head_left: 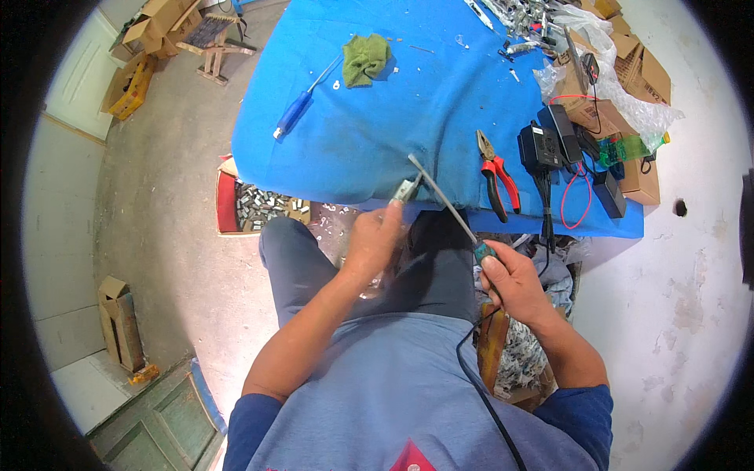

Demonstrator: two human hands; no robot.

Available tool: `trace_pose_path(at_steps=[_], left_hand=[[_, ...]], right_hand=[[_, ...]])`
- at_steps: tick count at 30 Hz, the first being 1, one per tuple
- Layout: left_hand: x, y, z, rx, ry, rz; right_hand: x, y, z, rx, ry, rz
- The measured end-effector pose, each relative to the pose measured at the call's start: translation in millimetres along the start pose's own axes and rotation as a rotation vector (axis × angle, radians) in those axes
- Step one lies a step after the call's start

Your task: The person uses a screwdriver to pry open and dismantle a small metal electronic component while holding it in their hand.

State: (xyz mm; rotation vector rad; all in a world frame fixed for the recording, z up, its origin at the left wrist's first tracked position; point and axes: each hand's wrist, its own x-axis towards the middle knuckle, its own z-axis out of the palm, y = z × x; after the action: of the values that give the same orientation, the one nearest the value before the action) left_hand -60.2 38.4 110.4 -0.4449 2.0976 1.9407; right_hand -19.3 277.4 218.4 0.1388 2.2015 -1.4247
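My right hand (514, 284) is closed round the teal handle of a long screwdriver (446, 201). Its bare metal shaft slants up and left over the front edge of the blue-covered table (345, 157). In my left hand (372, 245), closed at the fingertips, is a small silvery metal piece (405, 190), its exact kind too small to tell. The shaft crosses just beyond this piece; whether they touch I cannot tell. Right of the shaft lie red-and-black pliers (496, 176), jaws pointing away. A second screwdriver (295, 112) with a blue handle lies at the table's left.
A green cloth (366, 60) lies on the far table. Black power adapters (540, 146) and a green bottle (624, 149) crowd the right side, near a heap of metal parts (526, 20). A red box (228, 206) of small metal pieces stands below left. A black cable (470, 369) crosses my lap.
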Motion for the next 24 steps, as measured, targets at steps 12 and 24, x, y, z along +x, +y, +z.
trace_pose_path(at_steps=[12,24], left_hand=[[11,-7,-3,0.012,0.004,0.012],[12,-10,-2,0.070,0.015,0.060]], right_hand=[[-21,7,-4,0.140,-0.168,0.158],[-18,14,5,0.304,-0.171,0.272]])
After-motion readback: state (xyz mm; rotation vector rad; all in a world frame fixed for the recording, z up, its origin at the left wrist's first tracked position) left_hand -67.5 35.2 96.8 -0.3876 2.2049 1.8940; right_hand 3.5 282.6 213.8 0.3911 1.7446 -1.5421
